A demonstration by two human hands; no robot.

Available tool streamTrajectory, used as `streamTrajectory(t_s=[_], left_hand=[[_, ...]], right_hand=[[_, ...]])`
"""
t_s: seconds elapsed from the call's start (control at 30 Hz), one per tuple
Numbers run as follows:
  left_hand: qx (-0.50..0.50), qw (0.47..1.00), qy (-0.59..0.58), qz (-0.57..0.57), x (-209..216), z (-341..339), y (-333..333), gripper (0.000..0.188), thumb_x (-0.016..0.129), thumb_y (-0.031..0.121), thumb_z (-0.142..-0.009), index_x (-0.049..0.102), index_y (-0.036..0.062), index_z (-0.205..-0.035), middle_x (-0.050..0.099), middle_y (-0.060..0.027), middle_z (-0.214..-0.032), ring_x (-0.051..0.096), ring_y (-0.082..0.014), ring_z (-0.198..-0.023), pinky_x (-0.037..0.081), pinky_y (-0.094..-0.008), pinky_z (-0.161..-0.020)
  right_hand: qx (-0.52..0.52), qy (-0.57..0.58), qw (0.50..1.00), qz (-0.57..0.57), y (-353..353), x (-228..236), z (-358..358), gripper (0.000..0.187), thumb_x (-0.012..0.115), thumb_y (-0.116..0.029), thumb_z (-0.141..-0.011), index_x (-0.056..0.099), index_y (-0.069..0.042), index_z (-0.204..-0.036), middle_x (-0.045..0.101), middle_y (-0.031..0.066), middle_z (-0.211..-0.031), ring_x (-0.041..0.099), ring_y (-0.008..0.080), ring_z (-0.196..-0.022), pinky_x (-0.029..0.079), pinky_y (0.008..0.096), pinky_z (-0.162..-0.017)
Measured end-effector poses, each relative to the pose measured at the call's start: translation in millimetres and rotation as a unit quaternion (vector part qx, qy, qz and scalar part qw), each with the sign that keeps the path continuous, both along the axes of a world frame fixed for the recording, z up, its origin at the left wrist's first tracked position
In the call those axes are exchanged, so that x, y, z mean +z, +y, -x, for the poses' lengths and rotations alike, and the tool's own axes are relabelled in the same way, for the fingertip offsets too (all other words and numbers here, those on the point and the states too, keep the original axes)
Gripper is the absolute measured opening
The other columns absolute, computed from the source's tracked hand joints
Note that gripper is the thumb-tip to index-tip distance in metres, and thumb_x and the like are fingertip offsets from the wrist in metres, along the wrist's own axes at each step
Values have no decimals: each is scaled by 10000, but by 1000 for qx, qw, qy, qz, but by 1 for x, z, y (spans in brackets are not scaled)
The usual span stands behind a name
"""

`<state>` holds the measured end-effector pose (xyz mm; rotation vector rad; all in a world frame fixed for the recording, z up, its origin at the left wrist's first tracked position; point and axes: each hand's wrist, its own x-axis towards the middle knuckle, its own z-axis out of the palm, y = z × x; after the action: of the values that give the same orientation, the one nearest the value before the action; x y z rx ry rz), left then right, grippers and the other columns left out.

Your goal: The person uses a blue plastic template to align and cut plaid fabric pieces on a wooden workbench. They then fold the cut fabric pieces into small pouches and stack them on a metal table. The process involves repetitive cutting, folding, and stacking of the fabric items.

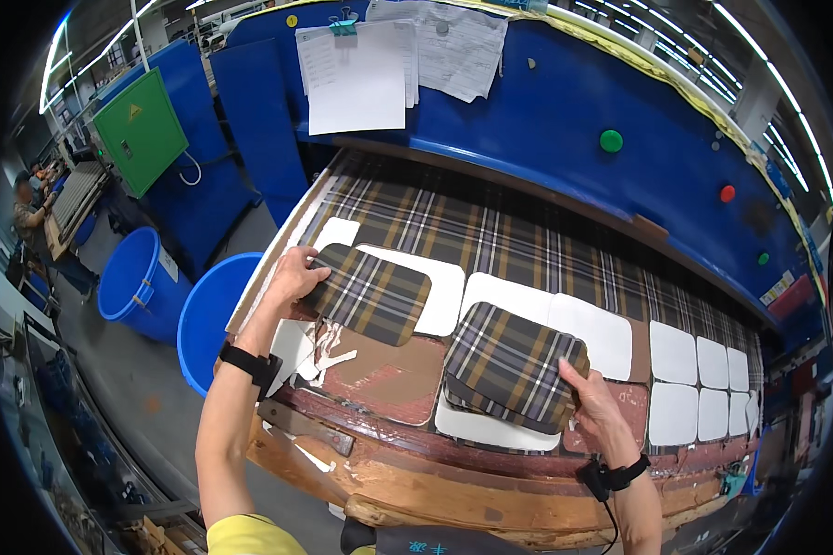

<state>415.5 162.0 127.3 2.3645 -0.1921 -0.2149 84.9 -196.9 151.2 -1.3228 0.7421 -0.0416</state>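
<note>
My left hand grips the corner of a plaid fabric panel with rounded corners, fingers and thumb closed on it. The panel is raised over white cut pieces and a brown board. My right hand pinches the right edge of a stack of similar plaid panels, its thumb on top. White rounded pieces lie in rows around the stack and off to the right. Behind them spreads a large plaid cloth, running under the blue machine. Torn white scraps lie below my left hand.
A blue machine beam with green and red buttons spans the back; papers hang on it. Two blue bins stand at the left, below a green box. A person stands far left. The wooden table edge runs nearest me.
</note>
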Motion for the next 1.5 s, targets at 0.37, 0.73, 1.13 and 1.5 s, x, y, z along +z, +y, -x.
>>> streamTrajectory(t_s=[0.37,0.73,1.13,1.5], left_hand=[[-184,892,-406,78,109,101,-74,584,578,-118,-827,536,115,-1361,652,-195,-1044,634,-385,-936,510,-415,-813],[-357,923,-117,88,32,169,-128,875,599,85,-926,-8,74,-1556,347,-302,-1439,459,-384,-1298,467,-427,-1033],[-247,854,207,410,32,129,-138,582,757,62,-831,481,6,-1340,648,-104,-1165,633,-145,-1025,514,-294,-943],[-199,878,91,426,25,117,-168,699,741,-104,-710,495,55,-1345,625,-63,-1152,611,-168,-1044,502,-293,-950]], right_hand=[[-5,-2,995,-100,-8,0,8,544,566,-422,-977,504,13,-1298,619,99,-1215,642,185,-1051,571,339,-861],[-6,-76,985,-152,2,-7,17,641,579,-448,-971,441,26,-1379,539,129,-1358,533,222,-1243,473,369,-998],[72,-212,965,134,7,47,-13,397,680,-122,-907,582,42,-1255,656,41,-1092,570,100,-1009,473,284,-924],[15,-268,951,154,-24,-9,-75,397,747,-68,-819,585,-23,-1179,621,7,-985,562,93,-909,469,262,-839]])
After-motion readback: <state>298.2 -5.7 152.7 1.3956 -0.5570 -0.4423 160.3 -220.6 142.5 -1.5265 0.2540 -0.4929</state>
